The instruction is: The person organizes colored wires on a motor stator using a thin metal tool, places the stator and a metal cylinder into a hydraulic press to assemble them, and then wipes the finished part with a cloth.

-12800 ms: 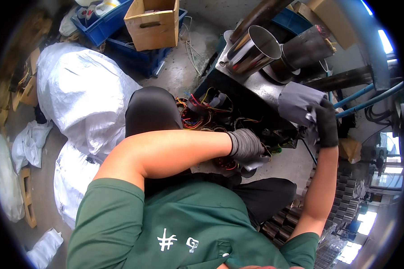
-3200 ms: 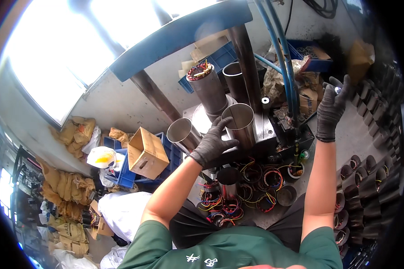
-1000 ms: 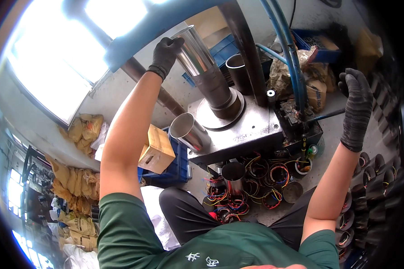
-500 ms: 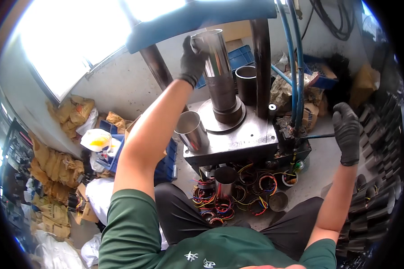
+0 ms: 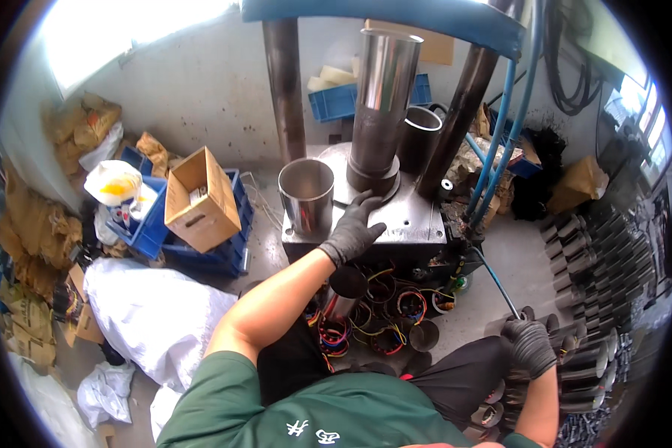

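Steel, grey and dull, lies under my left hand [image 5: 353, 230]: the glove is spread flat with fingers splayed on the top plate of the press [image 5: 407, 220], holding nothing. Just beyond my fingertips stands the tall metal tube [image 5: 379, 104], upright on a round collar at the middle of the plate; my fingers reach the collar's near edge, though I cannot tell if they touch it. To the left of my hand, close by, a shorter open steel cup [image 5: 307, 196] stands upright at the plate's corner. A dark pipe section [image 5: 418, 138] sits behind the tube, to its right.

My right hand [image 5: 529, 345] is low and far to the right, well apart from the press. Its gloved fingers are curled shut around the end of a thin blue-sleeved lever [image 5: 493, 278] that slants up toward the press body.

Below the plate, between my knees, lie wound coils with coloured wires [image 5: 377, 317] on the floor. Rows of grey steel tubes [image 5: 597, 254] are stacked at the right. At the left stand a cardboard box [image 5: 199, 200] on blue crates [image 5: 224, 250] and a white sack [image 5: 153, 317].
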The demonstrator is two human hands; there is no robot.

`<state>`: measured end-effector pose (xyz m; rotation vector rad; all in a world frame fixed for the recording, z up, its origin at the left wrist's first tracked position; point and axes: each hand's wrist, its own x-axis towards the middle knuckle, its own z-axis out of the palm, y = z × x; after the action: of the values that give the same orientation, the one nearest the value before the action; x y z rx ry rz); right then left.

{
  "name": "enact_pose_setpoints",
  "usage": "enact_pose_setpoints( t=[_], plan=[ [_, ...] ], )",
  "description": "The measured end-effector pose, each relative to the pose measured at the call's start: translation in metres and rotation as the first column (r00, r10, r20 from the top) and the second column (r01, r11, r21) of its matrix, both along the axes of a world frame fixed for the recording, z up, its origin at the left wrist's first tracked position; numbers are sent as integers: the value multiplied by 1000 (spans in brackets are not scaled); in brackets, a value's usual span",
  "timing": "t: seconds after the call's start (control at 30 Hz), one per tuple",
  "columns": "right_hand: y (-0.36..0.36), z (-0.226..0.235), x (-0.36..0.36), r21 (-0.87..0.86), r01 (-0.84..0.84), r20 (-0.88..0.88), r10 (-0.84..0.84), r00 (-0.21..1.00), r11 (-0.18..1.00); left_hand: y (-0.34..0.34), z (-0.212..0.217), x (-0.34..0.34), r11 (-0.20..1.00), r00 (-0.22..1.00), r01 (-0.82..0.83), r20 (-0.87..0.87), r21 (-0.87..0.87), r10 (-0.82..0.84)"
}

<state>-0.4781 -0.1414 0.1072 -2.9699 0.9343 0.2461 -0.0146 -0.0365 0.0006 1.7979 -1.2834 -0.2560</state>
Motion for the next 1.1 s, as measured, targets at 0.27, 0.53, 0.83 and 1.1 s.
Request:
enact_pose_setpoints(
  t=[0.27, 0.53, 0.83, 1.1],
  plan=[
    [16, -28, -7, -24, 217, 315, -199, 928, 976, -31, 0, 19, 987, 982, -118, 135, -111, 133],
    [22, -25, -3, 142, 344, 374, -372, 849, 928, -40, -9, 37, 989, 990, -121, 68, -87, 127],
    [22, -22, 0, 111, 321, 342, -340, 876, 940, -44, -8, 40, 982, 986, -157, 36, -108, 161],
    [17, -13, -1, 179, 304, 298, -346, 889, 936, -54, -26, 45, 971, 976, -180, 99, -158, 196]
  ],
)
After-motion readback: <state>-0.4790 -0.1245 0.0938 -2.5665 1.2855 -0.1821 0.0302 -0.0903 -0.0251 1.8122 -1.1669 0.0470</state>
